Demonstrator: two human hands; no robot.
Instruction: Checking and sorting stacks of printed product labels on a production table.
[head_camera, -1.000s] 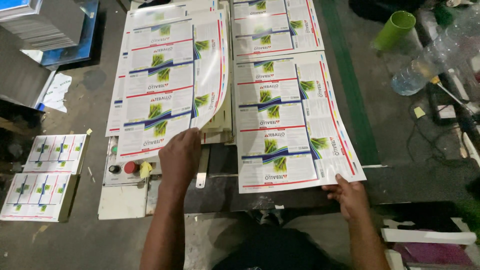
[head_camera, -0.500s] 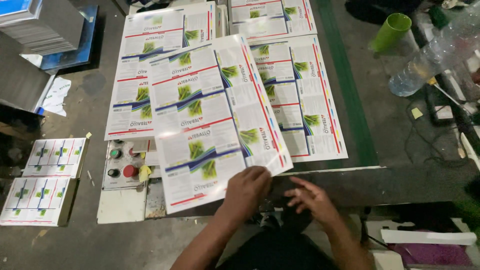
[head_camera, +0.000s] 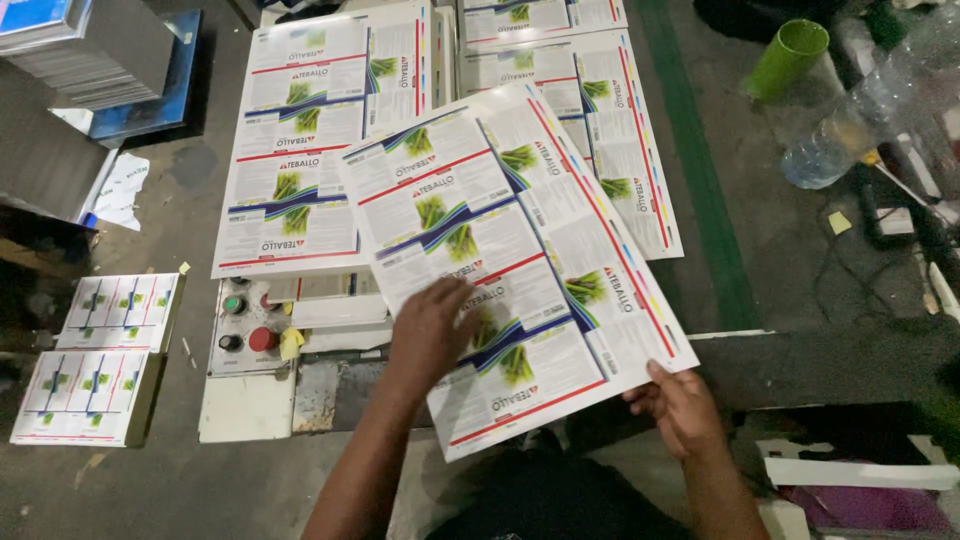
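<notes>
Printed sheet (head_camera: 520, 250) lies tilted under both hands (head_camera: 430, 335).

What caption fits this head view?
Left hand presses a printed label sheet while right hand grips its corner.

A dark, stained worktop (head_camera: 790, 250) carries two stacks of printed sheets (head_camera: 300, 160) side by side; a green cup (head_camera: 785, 58) and clear plastic bottle (head_camera: 850, 130) lie at its right; a push-button control panel (head_camera: 245, 325) sits at its left front.
</notes>
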